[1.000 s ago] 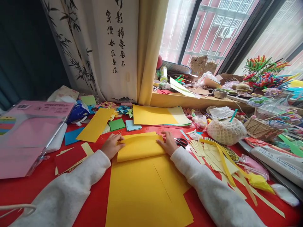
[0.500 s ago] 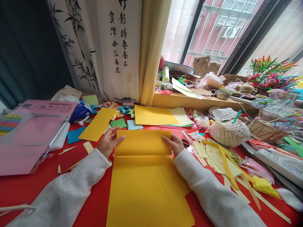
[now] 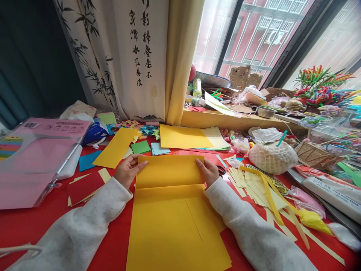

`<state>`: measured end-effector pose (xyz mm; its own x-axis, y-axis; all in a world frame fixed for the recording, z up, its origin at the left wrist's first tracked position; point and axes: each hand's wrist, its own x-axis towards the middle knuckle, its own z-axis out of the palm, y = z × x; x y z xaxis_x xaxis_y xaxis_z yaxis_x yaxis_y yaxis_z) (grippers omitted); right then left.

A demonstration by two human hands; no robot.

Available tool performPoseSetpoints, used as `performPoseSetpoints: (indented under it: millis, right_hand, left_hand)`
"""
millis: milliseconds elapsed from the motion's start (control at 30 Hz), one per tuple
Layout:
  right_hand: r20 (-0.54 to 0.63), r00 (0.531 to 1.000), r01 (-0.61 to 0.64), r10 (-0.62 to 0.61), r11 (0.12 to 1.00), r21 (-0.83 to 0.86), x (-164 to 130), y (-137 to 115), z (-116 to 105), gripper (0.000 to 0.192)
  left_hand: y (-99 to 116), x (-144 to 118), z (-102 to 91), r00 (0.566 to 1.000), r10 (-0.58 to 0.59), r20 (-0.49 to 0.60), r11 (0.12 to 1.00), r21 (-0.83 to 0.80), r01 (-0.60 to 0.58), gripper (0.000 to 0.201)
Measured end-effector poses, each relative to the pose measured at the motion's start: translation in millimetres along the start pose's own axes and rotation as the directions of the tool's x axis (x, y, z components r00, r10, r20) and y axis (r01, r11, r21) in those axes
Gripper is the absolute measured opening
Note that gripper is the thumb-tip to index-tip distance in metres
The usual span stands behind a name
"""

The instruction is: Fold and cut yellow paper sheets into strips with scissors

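Between my hands is a folded piece of yellow paper (image 3: 170,171), held by its two short sides. My left hand (image 3: 129,169) pinches its left end, thumb on the face toward me and fingers behind. At the right end, my right hand (image 3: 208,171) grips it in the same way. Its lower edge meets larger yellow sheets (image 3: 163,226) that lie on the red tabletop in front of me. A thin dark slanting line shows on those sheets. Black scissor handles (image 3: 221,170) peek out just right of my right hand.
Left lie a pink paper pack (image 3: 34,162), red paper (image 3: 86,188) and a yellow strip (image 3: 115,147). Behind my hands are green paper (image 3: 141,147) and a yellow stack (image 3: 183,136). Right are cream paper strips (image 3: 254,184), a netted round item with a straw (image 3: 273,158) and a woven basket (image 3: 316,155).
My right thumb has shifted slightly up toward the paper's top corner, and the held paper tilts a little. Both hands keep their grip; the other things stay put.
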<state>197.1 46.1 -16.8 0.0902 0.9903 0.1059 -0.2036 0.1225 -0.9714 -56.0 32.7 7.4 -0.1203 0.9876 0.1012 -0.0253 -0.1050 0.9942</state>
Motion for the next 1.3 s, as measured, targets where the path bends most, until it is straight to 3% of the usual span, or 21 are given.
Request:
performPoseSetpoints:
  millis: [700, 967, 1133, 1300]
  right_hand:
    - [-0.052, 0.995, 0.081, -0.083, 0.996, -0.039, -9, -10, 5, 0.02]
    - [-0.099, 0.995, 0.025, -0.028, 0.999, -0.027, -10, -10, 7, 0.028]
    - [-0.143, 0.99, 0.003, 0.001, 1.0, 0.03, -8, -9, 6, 0.027]
    - [-0.126, 0.991, 0.052, -0.046, 0.998, 0.044, -6, -7, 4, 0.024]
  left_hand:
    - [8, -3, 1.7, 0.998, -0.009, -0.064, 1.0, -0.005, 0.008, 0.035]
    - [-3, 0, -0.5, 0.997, 0.013, -0.08, 0.999, -0.049, -0.017, 0.036]
    - [2, -2, 2.6, 0.997, -0.031, -0.078, 0.994, -0.11, 0.022, 0.032]
    - [7, -3, 8.1, 0.982, -0.065, -0.177, 0.991, -0.125, 0.043, 0.03]
